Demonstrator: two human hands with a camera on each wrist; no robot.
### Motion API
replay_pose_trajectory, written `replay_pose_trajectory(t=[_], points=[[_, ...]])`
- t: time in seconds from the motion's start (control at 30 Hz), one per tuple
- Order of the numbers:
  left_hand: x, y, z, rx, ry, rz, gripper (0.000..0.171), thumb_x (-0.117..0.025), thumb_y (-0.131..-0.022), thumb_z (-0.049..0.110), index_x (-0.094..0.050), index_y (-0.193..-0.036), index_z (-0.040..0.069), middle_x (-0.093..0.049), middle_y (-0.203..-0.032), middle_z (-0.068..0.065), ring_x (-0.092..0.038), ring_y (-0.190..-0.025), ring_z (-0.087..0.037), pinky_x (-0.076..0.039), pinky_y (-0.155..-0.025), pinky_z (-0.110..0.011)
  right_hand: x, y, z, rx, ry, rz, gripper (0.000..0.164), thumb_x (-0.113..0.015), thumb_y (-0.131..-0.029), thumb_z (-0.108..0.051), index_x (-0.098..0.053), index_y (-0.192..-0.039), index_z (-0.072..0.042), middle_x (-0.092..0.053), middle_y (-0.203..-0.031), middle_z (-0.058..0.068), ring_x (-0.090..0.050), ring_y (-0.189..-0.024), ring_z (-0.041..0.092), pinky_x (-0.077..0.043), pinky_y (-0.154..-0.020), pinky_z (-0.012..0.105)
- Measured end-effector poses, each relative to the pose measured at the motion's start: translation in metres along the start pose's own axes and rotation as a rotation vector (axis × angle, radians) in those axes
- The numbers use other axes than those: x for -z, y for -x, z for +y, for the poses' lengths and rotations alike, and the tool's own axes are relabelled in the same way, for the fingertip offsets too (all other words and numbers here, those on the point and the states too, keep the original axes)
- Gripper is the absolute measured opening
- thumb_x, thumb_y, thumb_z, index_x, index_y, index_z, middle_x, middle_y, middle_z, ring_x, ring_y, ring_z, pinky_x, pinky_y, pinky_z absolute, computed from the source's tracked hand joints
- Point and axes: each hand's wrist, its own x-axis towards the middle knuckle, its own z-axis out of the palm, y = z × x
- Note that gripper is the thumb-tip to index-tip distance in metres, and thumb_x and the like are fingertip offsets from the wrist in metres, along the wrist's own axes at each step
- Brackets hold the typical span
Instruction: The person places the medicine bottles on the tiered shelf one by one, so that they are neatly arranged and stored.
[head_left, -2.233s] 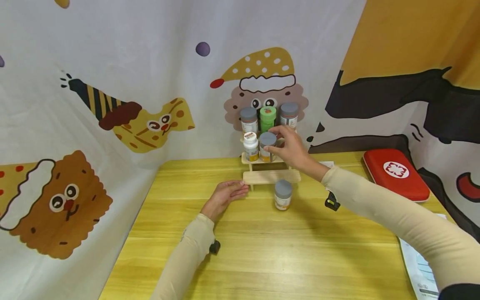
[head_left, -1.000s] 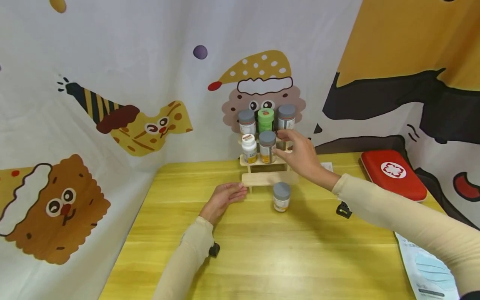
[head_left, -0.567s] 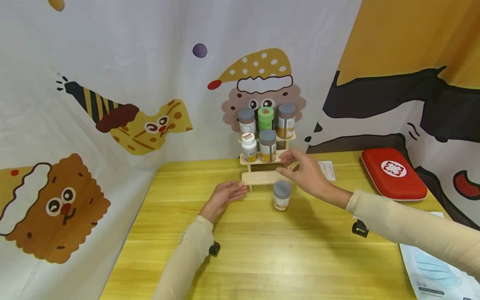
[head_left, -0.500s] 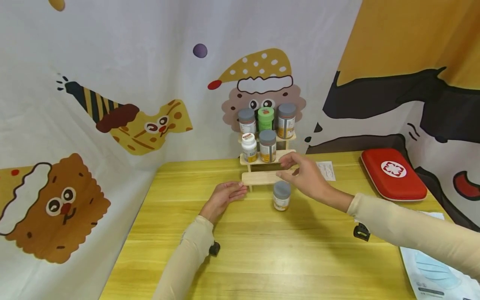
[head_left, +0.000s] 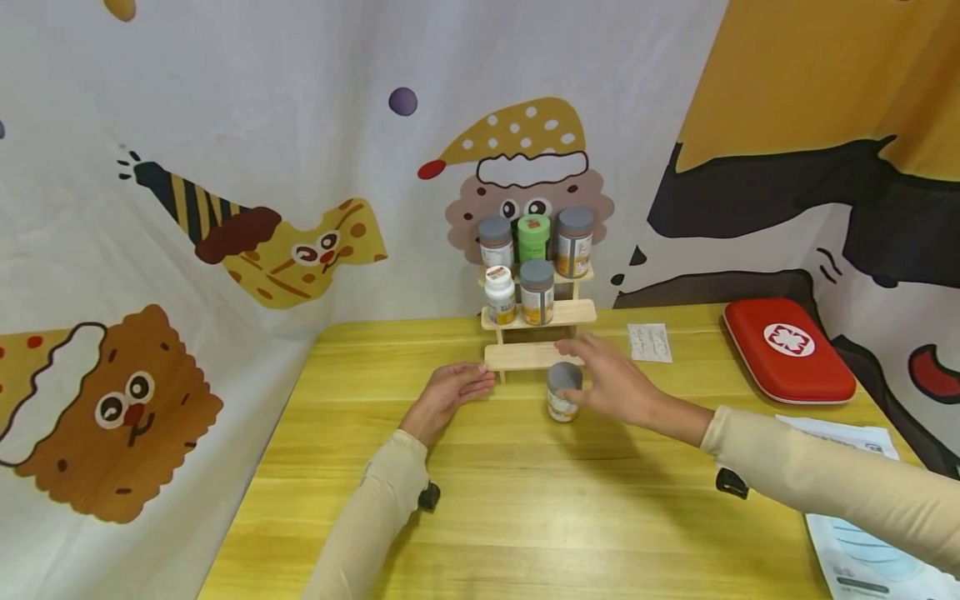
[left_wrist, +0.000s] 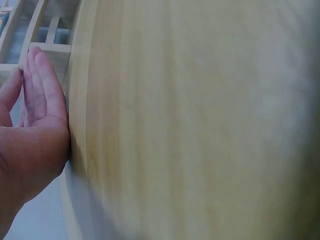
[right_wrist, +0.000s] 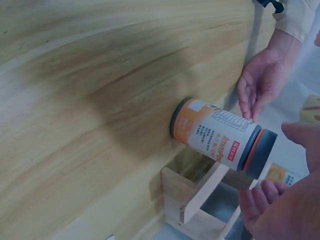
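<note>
A grey-lidded supplement bottle (head_left: 564, 390) with a white and orange label (right_wrist: 215, 131) stands upright on the table in front of a small stepped wooden rack (head_left: 517, 357). My right hand (head_left: 611, 379) is spread beside this bottle, thumb and fingers apart around its lid; in the right wrist view a gap shows between the hand (right_wrist: 285, 195) and the lid. At the left end of the rack's lowest step, my left hand (head_left: 450, 393) touches the wood with thumb and nearly straight fingers. A white bottle (head_left: 500, 296) and another grey-lidded bottle (head_left: 537, 293) sit on the middle step.
On the top step stand two grey-lidded bottles (head_left: 575, 242) and a green one (head_left: 534, 239). A blister pack (head_left: 649, 342) lies right of the rack, a red first-aid case (head_left: 790, 350) farther right. A face-mask packet (head_left: 873, 546) lies partly under the right sleeve.
My right hand has let go of the grey-lidded bottle on the middle step and come down to the bottle on the table. The left hand stays at the rack.
</note>
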Motion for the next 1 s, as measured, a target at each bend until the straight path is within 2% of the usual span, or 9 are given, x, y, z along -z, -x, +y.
replay_pose_trajectory(t=[0.13,0.43,0.67,1.0], points=[[0.0000,-0.0007,-0.0005,0.002,0.004,-0.002,0.023,-0.066,-0.106,0.014,-0.068,-0.123,-0.002,-0.082,-0.104,-0.005,-0.080,-0.095,-0.014,-0.067,-0.094,-0.034,-0.0013,0.0015,0.0021,-0.033,0.025,-0.030,0.071,-0.092,-0.083,-0.021,-0.061,-0.142,0.002,-0.068,-0.130,0.020,-0.068,-0.115,0.037,-0.064,-0.091,0.051],[0.0009,-0.0018,-0.0016,-0.004,0.003,-0.004,0.021,-0.066,-0.106,0.014,-0.069,-0.120,-0.001,-0.082,-0.104,-0.005,-0.080,-0.095,-0.014,-0.067,-0.094,-0.034,-0.0050,0.0018,0.0036,-0.073,0.035,-0.062,0.064,-0.092,-0.084,-0.020,-0.063,-0.138,-0.001,-0.069,-0.130,0.016,-0.069,-0.114,0.033,-0.066,-0.088,0.047],[0.0004,-0.0006,-0.0018,-0.007,-0.021,-0.005,0.028,-0.065,-0.107,0.014,-0.067,-0.129,-0.003,-0.081,-0.114,-0.010,-0.079,-0.099,-0.015,-0.066,-0.097,-0.034,-0.0055,0.0017,0.0046,-0.079,0.028,-0.044,0.057,-0.091,-0.083,-0.017,-0.066,-0.132,-0.002,-0.070,-0.126,0.015,-0.071,-0.106,0.029,-0.066,-0.084,0.043],[0.0001,0.0008,-0.0011,-0.010,-0.023,-0.008,0.026,-0.065,-0.107,0.014,-0.067,-0.127,-0.003,-0.080,-0.116,-0.012,-0.079,-0.100,-0.015,-0.065,-0.100,-0.036,0.0012,0.0002,0.0080,-0.061,-0.023,-0.027,0.056,-0.090,-0.083,-0.011,-0.065,-0.131,0.003,-0.069,-0.120,0.019,-0.069,-0.103,0.031,-0.066,-0.082,0.041]])
